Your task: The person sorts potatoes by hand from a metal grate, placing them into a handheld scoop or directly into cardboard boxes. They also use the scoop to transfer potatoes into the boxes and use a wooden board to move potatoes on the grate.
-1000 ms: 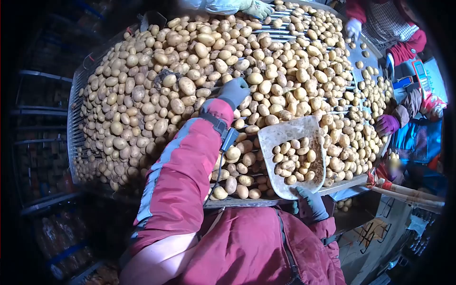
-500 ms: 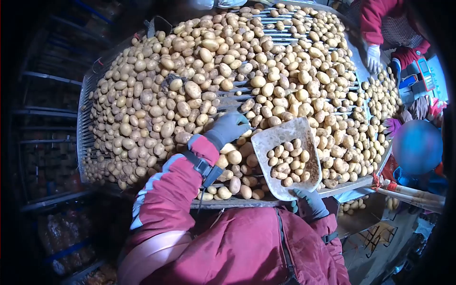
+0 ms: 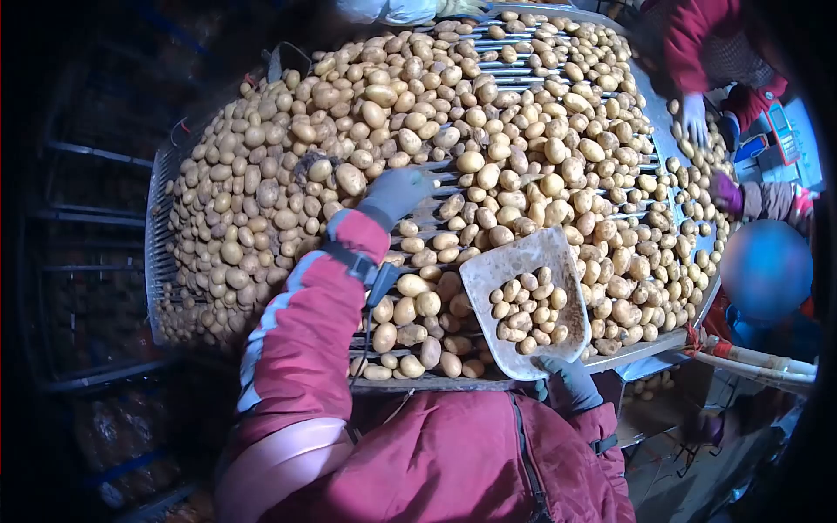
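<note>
While right hand (image 3: 568,383) grips one scoop (image 3: 516,258), left hand (image 3: 394,193) among countless potatoes (image 3: 261,187).

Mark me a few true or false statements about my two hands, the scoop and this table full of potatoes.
1. The right hand has its grip on the handle end of a scoop. True.
2. The scoop is empty. False: a heap of small potatoes lies in it.
3. The left hand reaches out over the potatoes on the roller table, apart from the scoop. True.
4. The left hand is bare. False: it wears a grey glove.
5. Nobody else is at the table. False: another person's hand, in a white glove, is at the far right edge.
</note>
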A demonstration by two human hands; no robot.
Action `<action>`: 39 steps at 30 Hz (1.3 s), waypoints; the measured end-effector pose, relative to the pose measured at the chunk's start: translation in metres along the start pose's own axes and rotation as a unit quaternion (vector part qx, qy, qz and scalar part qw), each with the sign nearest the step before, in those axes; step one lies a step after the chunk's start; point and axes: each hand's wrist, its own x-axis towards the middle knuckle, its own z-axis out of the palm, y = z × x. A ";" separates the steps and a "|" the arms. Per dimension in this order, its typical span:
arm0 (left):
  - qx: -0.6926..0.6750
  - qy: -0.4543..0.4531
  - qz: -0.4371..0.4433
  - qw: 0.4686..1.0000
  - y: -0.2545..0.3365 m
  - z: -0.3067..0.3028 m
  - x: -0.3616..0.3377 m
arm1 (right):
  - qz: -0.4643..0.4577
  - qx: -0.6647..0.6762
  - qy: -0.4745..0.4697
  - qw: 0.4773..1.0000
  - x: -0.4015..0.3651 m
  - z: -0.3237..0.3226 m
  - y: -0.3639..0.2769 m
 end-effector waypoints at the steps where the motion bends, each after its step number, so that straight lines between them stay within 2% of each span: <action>1: -0.046 -0.024 -0.050 0.997 0.008 -0.014 -0.005 | -0.001 0.004 -0.002 1.000 -0.001 0.004 0.000; 3: -0.139 -0.068 -0.151 0.976 0.037 -0.061 -0.014 | -0.077 0.047 -0.007 0.996 -0.006 0.020 -0.008; 4: -0.197 -0.072 -0.174 0.962 0.051 -0.083 -0.013 | -0.069 0.069 -0.016 0.995 -0.004 0.019 -0.006; 5: -0.197 -0.071 -0.174 0.962 0.037 -0.069 -0.006 | -0.070 0.068 -0.017 0.995 -0.003 0.015 -0.004; 7: -0.039 0.013 0.023 0.999 -0.009 -0.007 0.019 | -0.014 0.079 -0.018 0.997 -0.002 0.006 -0.001; 8: 0.044 0.064 0.064 0.995 -0.014 0.016 0.026 | 0.007 0.083 -0.006 0.996 -0.005 0.006 -0.004; 9: 0.041 0.065 0.064 0.995 -0.007 0.020 0.030 | 0.006 0.082 -0.003 0.997 -0.007 0.012 -0.006; 11: 0.111 0.019 0.003 0.994 0.002 0.029 0.033 | -0.074 0.119 0.011 0.990 -0.009 0.029 -0.008; 12: 0.054 0.046 -0.036 0.997 0.012 0.026 0.030 | -0.074 0.118 0.011 0.990 -0.008 0.026 -0.007; 13: 0.053 0.048 -0.036 0.997 0.005 0.035 0.035 | -0.057 0.106 0.006 0.993 -0.005 0.018 -0.003; 15: 0.140 0.081 -0.061 0.985 -0.028 0.074 0.050 | -0.043 0.094 0.001 0.995 0.006 -0.009 0.017; 16: 0.141 0.082 -0.061 0.985 -0.028 0.070 0.048 | -0.097 -0.044 -0.026 0.994 0.017 -0.030 0.034; 17: 0.118 0.078 -0.074 0.987 -0.025 0.060 0.044 | -0.150 -0.179 -0.054 0.971 0.025 -0.041 0.043; 18: 0.096 0.073 -0.087 0.989 -0.020 0.049 0.039 | -0.152 -0.177 -0.057 0.971 0.018 -0.025 0.026; 19: 0.073 0.068 -0.098 0.990 -0.014 0.039 0.034 | -0.083 -0.051 -0.041 0.994 0.006 -0.009 0.007; 20: 0.050 0.062 -0.109 0.991 -0.016 0.042 0.033 | -0.013 0.077 -0.024 0.997 -0.002 0.003 -0.005; 24: 0.061 0.087 -0.084 0.991 -0.015 0.048 0.032 | -0.060 0.083 -0.012 0.995 0.000 0.006 0.004; 27: 0.070 0.036 -0.065 0.995 -0.002 0.032 0.035 | -0.060 0.080 0.005 0.995 0.000 0.009 0.003; 29: -0.054 0.142 -0.073 0.986 0.024 0.021 0.037 | -0.008 0.090 -0.002 0.996 -0.003 0.004 0.003; 30: 0.007 0.107 -0.076 0.991 0.020 0.030 0.050 | -0.006 0.089 0.001 0.996 0.002 -0.005 0.013; 31: 0.004 0.106 -0.077 0.991 0.018 0.041 0.056 | -0.110 -0.043 -0.013 0.993 0.012 -0.019 0.030; 32: 0.037 0.163 -0.052 0.985 0.003 0.071 0.063 | -0.210 -0.175 -0.027 0.962 0.016 -0.027 0.038; 34: 0.119 0.254 0.017 0.960 -0.021 0.106 0.072 | -0.207 -0.162 -0.010 0.965 0.015 -0.022 0.039; 35: 0.119 0.254 0.016 0.960 -0.014 0.094 0.066 | -0.206 -0.146 0.004 0.968 0.015 -0.019 0.038; 36: -0.040 0.195 -0.024 0.980 0.003 0.066 0.057 | -0.207 -0.146 0.003 0.967 0.013 -0.019 0.033; 37: -0.197 0.129 -0.064 0.970 0.012 0.051 0.051 | -0.177 -0.135 -0.018 0.975 0.009 -0.018 0.027; 38: -0.217 0.157 -0.027 0.963 0.014 0.046 0.048 | -0.146 -0.123 -0.040 0.981 0.007 -0.017 0.024; 39: -0.214 0.157 -0.027 0.964 0.016 0.041 0.044 | -0.146 -0.122 -0.042 0.981 0.009 -0.020 0.028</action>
